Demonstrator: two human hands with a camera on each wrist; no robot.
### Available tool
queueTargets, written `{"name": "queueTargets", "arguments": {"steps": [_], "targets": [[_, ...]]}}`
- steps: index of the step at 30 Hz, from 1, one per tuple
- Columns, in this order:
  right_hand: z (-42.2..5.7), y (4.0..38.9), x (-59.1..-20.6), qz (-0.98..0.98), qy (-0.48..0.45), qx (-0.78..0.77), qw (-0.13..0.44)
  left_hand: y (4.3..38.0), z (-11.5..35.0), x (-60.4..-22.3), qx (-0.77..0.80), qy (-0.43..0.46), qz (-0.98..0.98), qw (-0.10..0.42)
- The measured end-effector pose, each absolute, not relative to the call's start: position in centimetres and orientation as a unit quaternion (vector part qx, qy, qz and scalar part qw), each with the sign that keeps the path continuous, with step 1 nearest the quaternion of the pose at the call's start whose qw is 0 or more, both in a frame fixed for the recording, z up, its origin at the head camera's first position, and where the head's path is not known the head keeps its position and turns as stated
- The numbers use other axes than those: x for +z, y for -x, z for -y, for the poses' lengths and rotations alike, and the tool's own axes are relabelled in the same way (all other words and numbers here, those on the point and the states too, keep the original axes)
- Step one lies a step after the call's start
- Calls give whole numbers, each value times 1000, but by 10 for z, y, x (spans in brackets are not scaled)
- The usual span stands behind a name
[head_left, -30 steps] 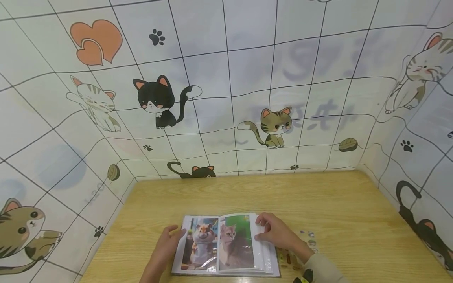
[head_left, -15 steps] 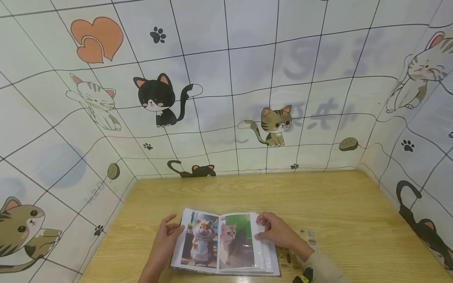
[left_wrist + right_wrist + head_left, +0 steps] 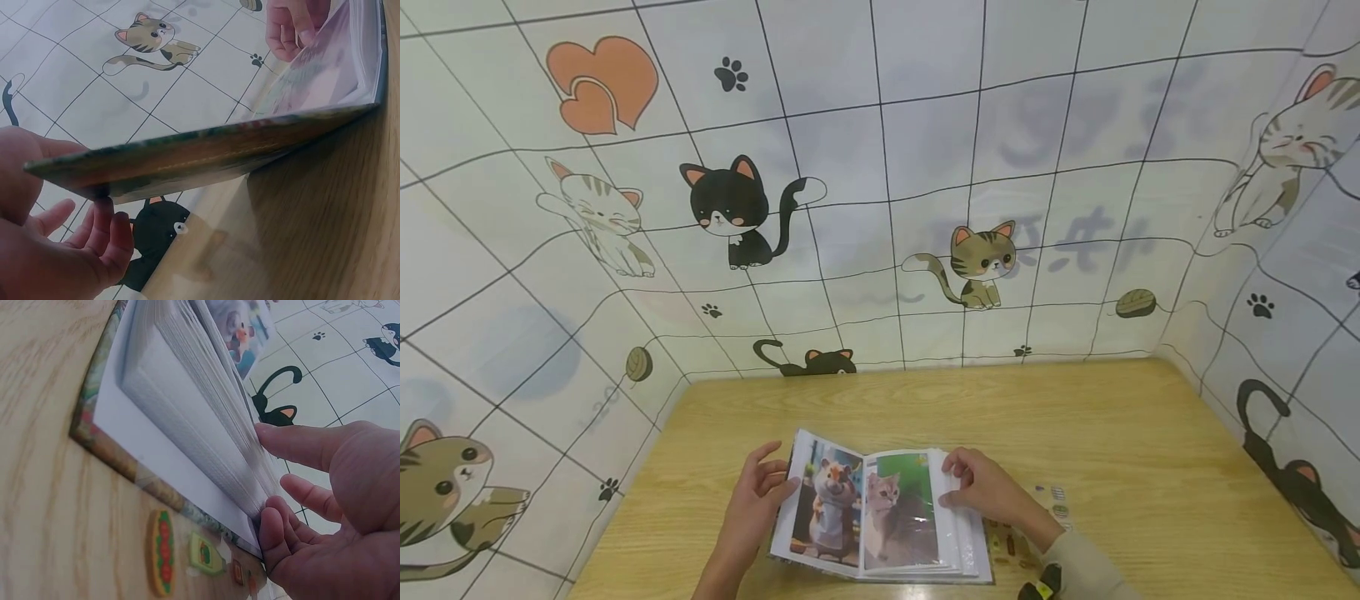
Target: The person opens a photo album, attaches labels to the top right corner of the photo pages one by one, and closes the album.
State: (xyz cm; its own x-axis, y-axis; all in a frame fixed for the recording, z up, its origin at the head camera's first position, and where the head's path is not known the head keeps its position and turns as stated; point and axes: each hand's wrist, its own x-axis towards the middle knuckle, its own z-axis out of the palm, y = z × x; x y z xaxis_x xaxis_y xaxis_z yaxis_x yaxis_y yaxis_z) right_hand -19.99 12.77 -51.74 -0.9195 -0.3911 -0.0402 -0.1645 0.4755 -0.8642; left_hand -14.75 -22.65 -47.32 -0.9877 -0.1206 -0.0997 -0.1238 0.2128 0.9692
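A photo album (image 3: 951, 542) lies open on the table, showing a hamster in an apron (image 3: 829, 517) on the left page and a cat against green (image 3: 898, 525) on the right. My left hand (image 3: 751, 504) grips the outer edge of the left side, thumb on the page and fingers beneath the cover (image 3: 187, 153). That side is tilted up off the table. At the opposite edge my right hand (image 3: 988, 493) holds the stacked pages (image 3: 187, 406), thumb on top and fingers curled against their edge.
A clear sheet of food stickers (image 3: 1011, 546) lies partly under the album's right edge and my right forearm. The wooden table (image 3: 925, 408) meets walls covered with cat-patterned sheeting (image 3: 850, 208) at the back and both sides.
My left hand has taken the album's left side by its edge and lifted it from lying flat to a tilt. The right hand has stayed at the page edge.
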Motion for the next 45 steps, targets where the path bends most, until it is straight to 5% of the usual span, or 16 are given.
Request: {"name": "queueTargets", "arguments": {"steps": [16,34,45], "targets": [[-126,200,-516,-853,159,-486,110,156,199,-463,668,14,-744,0],[-124,200,-516,-851,140,-495,102,162,141,-458,543,-67,-836,-42],[-124,198,-517,-856,136,-490,97,163,103,-465,530,-94,-843,-20]]}}
